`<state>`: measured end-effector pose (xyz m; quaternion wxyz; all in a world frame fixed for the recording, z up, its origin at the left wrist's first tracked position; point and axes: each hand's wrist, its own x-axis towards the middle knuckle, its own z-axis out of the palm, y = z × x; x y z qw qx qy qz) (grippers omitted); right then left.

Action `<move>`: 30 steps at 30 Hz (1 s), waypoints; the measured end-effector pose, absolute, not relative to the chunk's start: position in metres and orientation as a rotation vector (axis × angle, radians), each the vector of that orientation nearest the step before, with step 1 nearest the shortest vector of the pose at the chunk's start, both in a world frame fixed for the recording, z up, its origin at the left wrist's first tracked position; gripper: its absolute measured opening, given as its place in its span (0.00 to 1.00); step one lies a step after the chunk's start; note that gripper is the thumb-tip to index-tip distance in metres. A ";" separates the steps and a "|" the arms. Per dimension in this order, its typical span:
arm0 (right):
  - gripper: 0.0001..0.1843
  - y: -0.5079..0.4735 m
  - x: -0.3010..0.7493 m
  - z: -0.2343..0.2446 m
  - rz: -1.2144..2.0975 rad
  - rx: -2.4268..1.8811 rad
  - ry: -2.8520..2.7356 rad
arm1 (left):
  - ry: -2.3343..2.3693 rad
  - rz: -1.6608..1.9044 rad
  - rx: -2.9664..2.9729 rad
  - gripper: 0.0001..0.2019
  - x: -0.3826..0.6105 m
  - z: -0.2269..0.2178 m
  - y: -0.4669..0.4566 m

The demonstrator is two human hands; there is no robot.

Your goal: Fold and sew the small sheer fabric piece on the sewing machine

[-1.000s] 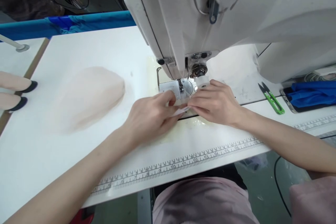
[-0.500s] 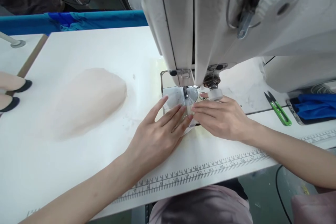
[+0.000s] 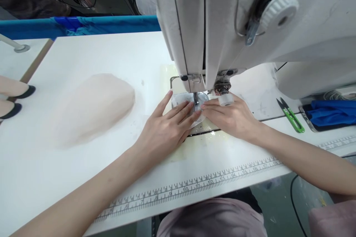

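A white sewing machine (image 3: 250, 26) fills the upper right, its needle and presser foot (image 3: 196, 100) over a metal plate. A small sheer pale fabric piece (image 3: 182, 100) lies under the foot. My left hand (image 3: 167, 129) rests flat on it, fingers stretched toward the needle. My right hand (image 3: 230, 116) lies beside it on the right, fingers extended and pressing the fabric, with a clear ring-like band (image 3: 226, 99) on one finger.
A pile of pale peach fabric (image 3: 91, 107) sits on the white table (image 3: 83, 52) to the left. Green thread snips (image 3: 290, 116) and blue cloth (image 3: 333, 111) lie at the right. A printed ruler (image 3: 194, 187) runs along the front edge. Two dark-tipped skin-toned forms (image 3: 13, 98) show at far left.
My left hand went from pinching the small piece to lying flat on it. Both hands slid forward, closer under the presser foot.
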<state>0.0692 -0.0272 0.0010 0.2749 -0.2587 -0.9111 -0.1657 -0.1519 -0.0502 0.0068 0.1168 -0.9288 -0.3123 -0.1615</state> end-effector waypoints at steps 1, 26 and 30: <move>0.13 -0.026 0.069 0.000 -0.449 -0.703 -2.451 | -0.919 -0.477 -2.716 0.15 -0.152 0.006 -0.048; 0.13 -0.031 0.072 -0.004 -0.431 -0.757 -2.512 | -0.897 -0.590 -2.702 0.16 -0.154 0.005 -0.054; 0.13 -0.030 0.072 -0.004 -0.437 -0.762 -2.511 | -0.921 -0.597 -2.722 0.17 -0.153 0.006 -0.054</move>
